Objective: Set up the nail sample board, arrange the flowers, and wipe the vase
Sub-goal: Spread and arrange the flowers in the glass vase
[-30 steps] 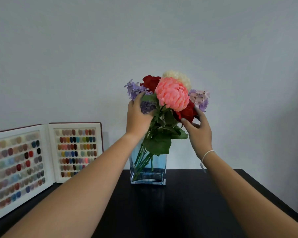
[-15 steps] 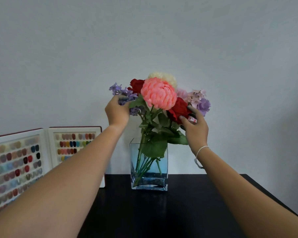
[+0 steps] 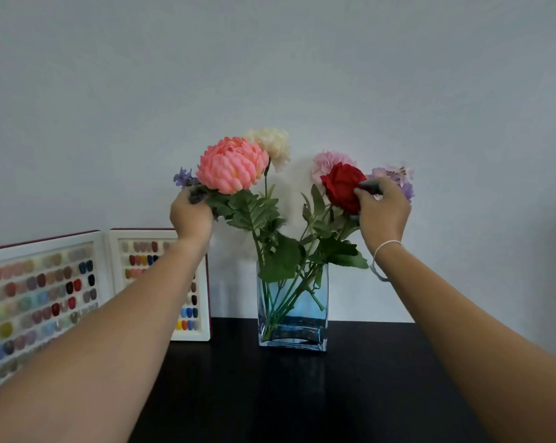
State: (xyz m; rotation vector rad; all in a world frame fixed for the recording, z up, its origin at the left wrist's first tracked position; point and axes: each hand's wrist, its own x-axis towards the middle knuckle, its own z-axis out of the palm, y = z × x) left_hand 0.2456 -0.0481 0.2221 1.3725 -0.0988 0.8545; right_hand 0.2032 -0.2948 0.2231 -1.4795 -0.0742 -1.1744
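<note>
A blue glass vase [image 3: 292, 330] stands upright on the black table [image 3: 302, 394] by the wall, with flower stems in it. My left hand [image 3: 190, 215] grips the stems just below the big pink flower [image 3: 232, 169], next to a purple sprig [image 3: 184, 179]. My right hand [image 3: 382, 209] holds the red rose [image 3: 342, 185], with lilac blooms [image 3: 398, 179] behind its fingers. A cream flower [image 3: 270, 147] and a pale pink one [image 3: 328, 161] stand between. The open nail sample board [image 3: 46, 295] leans against the wall at the left.
A plain grey wall [image 3: 270, 75] runs behind everything. My left forearm crosses in front of the board's right panel [image 3: 193, 314]. A thin white bracelet [image 3: 384, 247] circles my right wrist. The table's right edge falls away at the far right.
Both hands have pulled apart, the left going left and the right going right, so the tight bunch has spread open into two groups. The view has also shifted closer.
</note>
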